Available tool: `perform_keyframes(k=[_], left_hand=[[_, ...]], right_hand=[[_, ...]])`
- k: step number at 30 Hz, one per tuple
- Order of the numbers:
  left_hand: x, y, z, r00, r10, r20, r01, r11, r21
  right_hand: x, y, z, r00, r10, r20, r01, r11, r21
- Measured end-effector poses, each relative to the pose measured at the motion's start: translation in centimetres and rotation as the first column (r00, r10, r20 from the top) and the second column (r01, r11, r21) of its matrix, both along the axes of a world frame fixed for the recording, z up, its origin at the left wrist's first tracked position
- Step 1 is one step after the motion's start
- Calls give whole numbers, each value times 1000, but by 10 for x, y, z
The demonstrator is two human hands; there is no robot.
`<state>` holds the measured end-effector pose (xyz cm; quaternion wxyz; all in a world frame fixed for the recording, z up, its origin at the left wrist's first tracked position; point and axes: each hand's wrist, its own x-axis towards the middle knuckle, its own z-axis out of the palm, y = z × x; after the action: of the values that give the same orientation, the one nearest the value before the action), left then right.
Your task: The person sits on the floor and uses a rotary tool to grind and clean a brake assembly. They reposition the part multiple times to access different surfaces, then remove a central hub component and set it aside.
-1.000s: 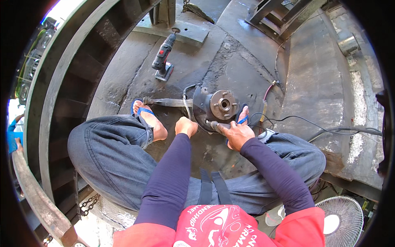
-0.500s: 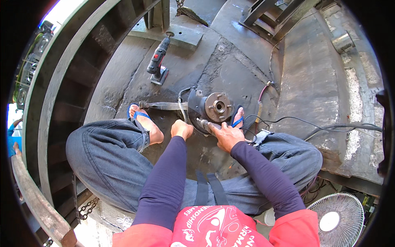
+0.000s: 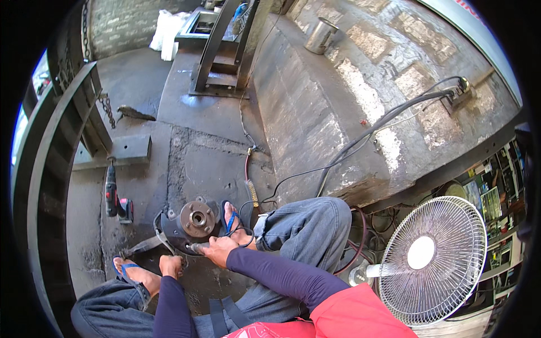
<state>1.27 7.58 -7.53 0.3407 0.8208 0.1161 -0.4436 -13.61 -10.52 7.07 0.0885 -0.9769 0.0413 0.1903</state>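
Note:
A brown, round wheel hub with several studs sits on the floor between my feet, a dark backing plate behind it. My right hand is closed round a grey cylindrical tool, whose tip meets the plate's lower edge. My left hand is a fist just below a pale metal arm that slopes down from the plate; what lies inside the fingers is hidden. A flat grey bar reaches from the hub assembly toward my left foot.
A cordless drill stands at the left beside a steel base plate. Black cables and a hose run on the right. A white fan stands near my right side. A metal can rests on the ledge.
The view has swung to the right, so the hub and both hands now appear lower and farther left. Both hands keep about the same places at the hub.

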Motion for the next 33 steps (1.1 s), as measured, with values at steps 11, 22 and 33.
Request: perform_keyframes(k=[11, 22, 33], left_hand=[[2, -3, 8, 677, -644, 356, 588, 765, 263], [-11, -24, 46, 906, -298, 302, 271, 954, 127], [-20, -57, 118, 948, -17, -319, -137, 881, -453]], right_hand=[[-6, -17, 29, 957, -17, -290, 16, 1000, -8], [-11, -24, 43, 958, 26, -286, -41, 998, -45], [14, -59, 137, 930, -198, -309, 237, 967, 94]])
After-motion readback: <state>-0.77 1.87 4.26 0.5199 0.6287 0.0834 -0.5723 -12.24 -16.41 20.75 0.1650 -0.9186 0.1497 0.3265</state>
